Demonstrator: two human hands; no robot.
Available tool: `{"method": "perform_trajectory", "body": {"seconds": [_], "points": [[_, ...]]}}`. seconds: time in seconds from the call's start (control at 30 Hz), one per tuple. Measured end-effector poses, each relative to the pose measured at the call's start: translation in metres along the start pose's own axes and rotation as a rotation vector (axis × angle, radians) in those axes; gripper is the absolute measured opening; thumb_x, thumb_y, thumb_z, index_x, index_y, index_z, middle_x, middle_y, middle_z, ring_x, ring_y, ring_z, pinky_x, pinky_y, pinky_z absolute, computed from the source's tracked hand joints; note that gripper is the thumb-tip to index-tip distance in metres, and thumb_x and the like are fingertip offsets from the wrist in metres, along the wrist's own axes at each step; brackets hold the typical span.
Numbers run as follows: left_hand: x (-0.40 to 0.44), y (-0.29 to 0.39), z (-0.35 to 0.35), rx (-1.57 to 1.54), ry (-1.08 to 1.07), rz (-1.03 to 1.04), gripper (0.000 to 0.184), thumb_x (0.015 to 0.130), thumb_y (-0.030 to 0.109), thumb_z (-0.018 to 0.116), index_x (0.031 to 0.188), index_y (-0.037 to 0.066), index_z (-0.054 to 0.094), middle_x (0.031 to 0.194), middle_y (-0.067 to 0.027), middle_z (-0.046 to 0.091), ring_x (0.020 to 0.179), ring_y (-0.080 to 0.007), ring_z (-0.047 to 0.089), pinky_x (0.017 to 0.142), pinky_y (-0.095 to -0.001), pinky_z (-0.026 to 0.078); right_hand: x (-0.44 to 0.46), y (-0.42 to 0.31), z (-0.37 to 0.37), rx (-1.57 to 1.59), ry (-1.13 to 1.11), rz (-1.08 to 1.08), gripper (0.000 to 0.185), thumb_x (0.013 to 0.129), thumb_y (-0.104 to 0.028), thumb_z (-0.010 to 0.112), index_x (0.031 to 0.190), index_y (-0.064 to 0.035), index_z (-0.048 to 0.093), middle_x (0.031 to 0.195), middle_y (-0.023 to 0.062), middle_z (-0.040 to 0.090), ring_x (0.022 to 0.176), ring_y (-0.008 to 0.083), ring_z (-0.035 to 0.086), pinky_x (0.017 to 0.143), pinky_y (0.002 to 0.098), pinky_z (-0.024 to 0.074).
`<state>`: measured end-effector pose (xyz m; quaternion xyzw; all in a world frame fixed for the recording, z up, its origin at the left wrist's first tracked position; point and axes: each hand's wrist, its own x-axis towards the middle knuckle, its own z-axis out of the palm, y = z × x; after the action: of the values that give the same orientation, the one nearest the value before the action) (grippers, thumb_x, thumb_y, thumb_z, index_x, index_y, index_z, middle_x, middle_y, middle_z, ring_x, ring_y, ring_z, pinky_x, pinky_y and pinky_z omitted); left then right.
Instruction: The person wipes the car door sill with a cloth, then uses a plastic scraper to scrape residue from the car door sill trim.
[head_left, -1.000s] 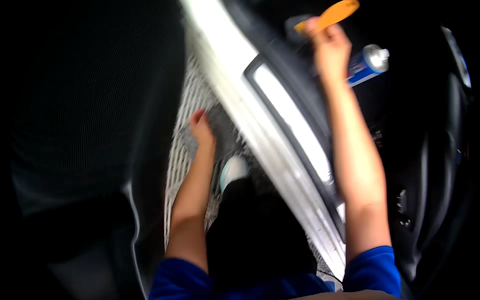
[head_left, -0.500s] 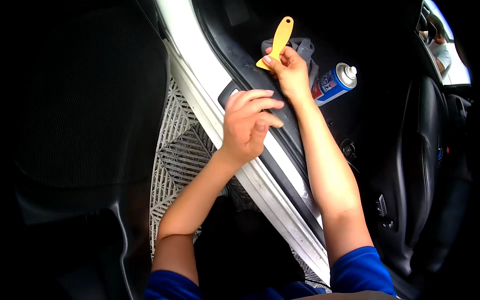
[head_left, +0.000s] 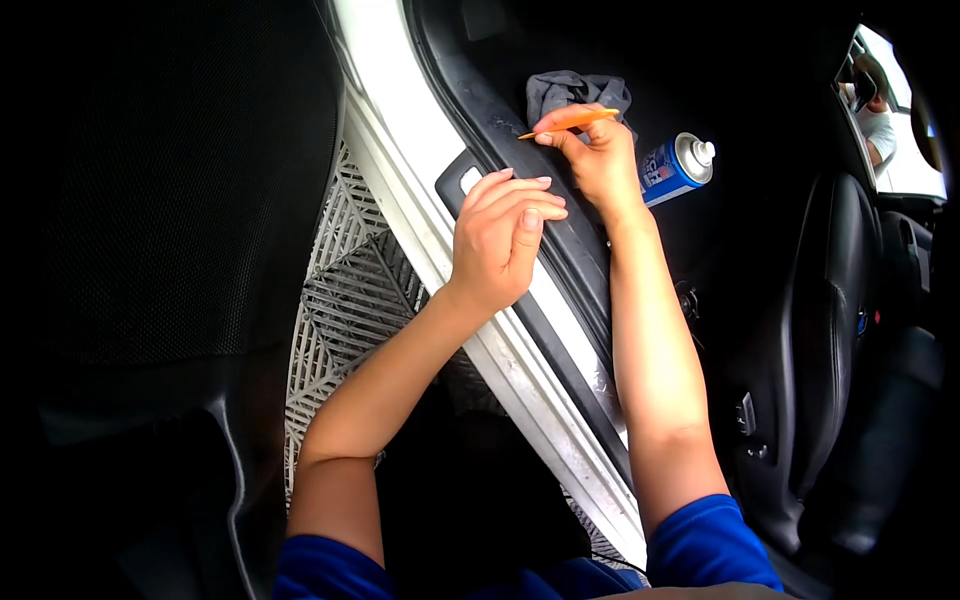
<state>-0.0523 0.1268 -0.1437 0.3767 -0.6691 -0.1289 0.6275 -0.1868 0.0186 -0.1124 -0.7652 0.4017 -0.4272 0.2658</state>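
My right hand [head_left: 604, 172] grips a yellow-orange plastic scraper [head_left: 568, 124] between thumb and fingers. The scraper is turned nearly edge-on, its thin tip pointing left above the black sill trim [head_left: 492, 118]. Beneath and behind that hand lies a crumpled grey cloth [head_left: 562, 90]. A blue spray can [head_left: 668, 172] with a white nozzle rests tilted just to the right of my right wrist. My left hand [head_left: 498, 238] holds nothing; its fingers stretch out over the trim, close to a small oblong cutout. Whether the fingertips touch the trim I cannot tell.
The white painted door sill [head_left: 425, 225] runs diagonally through the view. A grey slatted floor mat [head_left: 345, 290] shows at its left, beside a black door panel [head_left: 180, 200]. On the right stands a black car seat [head_left: 815, 330]. A person appears in the bright area at upper right.
The scraper has turned from standing upright, flat face showing, to lying nearly level and edge-on. My left hand's fingers have straightened slightly. The whole view has shifted a little.
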Motion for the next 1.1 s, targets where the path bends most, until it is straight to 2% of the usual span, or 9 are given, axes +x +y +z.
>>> {"method": "perform_trajectory", "body": {"seconds": [0.13,0.43,0.53,0.57,0.77,0.87,0.93,1.0,1.1], "points": [[0.000,-0.001,0.001,0.012,0.002,0.005,0.032,0.099,0.014,0.042,0.083,0.004,0.068,0.088,-0.0092,0.071,0.099,-0.0290,0.066,0.099,-0.0461,0.042,0.011,-0.005,0.012,-0.104,0.028,-0.095,0.012,0.077,-0.003,0.074,0.087,-0.0088,0.076,0.086,0.0051,0.068,0.085,0.0196,0.063,0.077,0.0303,0.0494],[-0.001,0.000,0.000,0.020,0.001,-0.003,0.033,0.099,0.014,0.042,0.081,0.004,0.069,0.088,-0.0085,0.071,0.100,-0.0282,0.066,0.100,-0.0457,0.041,0.002,-0.005,0.006,-0.072,0.058,-0.092,0.012,0.073,-0.001,0.073,0.082,-0.0086,0.075,0.084,0.0035,0.072,0.090,0.0208,0.062,0.083,0.0309,0.0486],[-0.001,0.000,0.000,0.026,-0.003,-0.002,0.033,0.099,0.014,0.042,0.081,0.004,0.069,0.088,-0.0085,0.071,0.100,-0.0281,0.066,0.100,-0.0457,0.041,0.003,-0.005,0.009,-0.074,0.066,-0.085,0.012,0.073,-0.001,0.073,0.082,-0.0096,0.075,0.083,0.0036,0.072,0.090,0.0212,0.062,0.083,0.0311,0.0487],[-0.001,0.000,0.000,0.024,-0.004,-0.004,0.033,0.099,0.014,0.042,0.081,0.004,0.069,0.088,-0.0085,0.071,0.100,-0.0281,0.066,0.100,-0.0458,0.041,0.003,-0.006,0.006,-0.120,0.035,-0.175,0.013,0.075,0.004,0.070,0.082,-0.0068,0.073,0.085,0.0030,0.072,0.091,0.0199,0.063,0.086,0.0311,0.0474],[-0.001,0.000,0.000,0.032,-0.005,-0.014,0.034,0.099,0.014,0.043,0.080,0.004,0.069,0.089,-0.0083,0.071,0.100,-0.0282,0.066,0.100,-0.0462,0.041,0.000,-0.009,0.006,-0.136,0.047,-0.182,0.013,0.076,0.005,0.067,0.082,-0.0062,0.072,0.086,0.0031,0.073,0.090,0.0207,0.064,0.088,0.0324,0.0464],[-0.001,0.002,0.000,0.021,-0.003,-0.026,0.034,0.099,0.015,0.043,0.079,0.004,0.069,0.089,-0.0080,0.071,0.101,-0.0280,0.066,0.100,-0.0463,0.041,0.002,-0.005,0.009,-0.135,0.074,-0.192,0.016,0.074,0.002,0.069,0.082,-0.0105,0.075,0.084,0.0015,0.073,0.088,0.0217,0.063,0.082,0.0312,0.0493],[-0.001,0.001,-0.002,0.023,-0.003,-0.019,0.034,0.099,0.015,0.044,0.079,0.004,0.069,0.089,-0.0077,0.071,0.101,-0.0279,0.066,0.099,-0.0465,0.042,-0.001,-0.007,0.007,-0.106,0.070,-0.196,0.015,0.074,0.002,0.068,0.081,-0.0100,0.075,0.085,0.0016,0.073,0.088,0.0219,0.063,0.083,0.0313,0.0495],[-0.001,0.003,-0.003,0.074,-0.069,-0.034,0.047,0.102,0.016,0.030,0.082,0.002,0.071,0.093,-0.0106,0.072,0.106,-0.0293,0.065,0.102,-0.0466,0.040,-0.004,-0.007,0.004,-0.129,0.065,-0.172,0.015,0.074,0.003,0.068,0.080,-0.0097,0.074,0.085,0.0014,0.072,0.088,0.0223,0.063,0.083,0.0316,0.0496],[0.000,0.004,-0.003,0.071,-0.070,-0.047,0.047,0.102,0.016,0.031,0.082,0.002,0.071,0.093,-0.0108,0.072,0.106,-0.0295,0.065,0.103,-0.0468,0.040,0.001,-0.007,0.011,-0.125,0.096,-0.195,0.015,0.074,0.003,0.068,0.080,-0.0096,0.074,0.084,0.0019,0.072,0.089,0.0228,0.063,0.083,0.0316,0.0493]]}}
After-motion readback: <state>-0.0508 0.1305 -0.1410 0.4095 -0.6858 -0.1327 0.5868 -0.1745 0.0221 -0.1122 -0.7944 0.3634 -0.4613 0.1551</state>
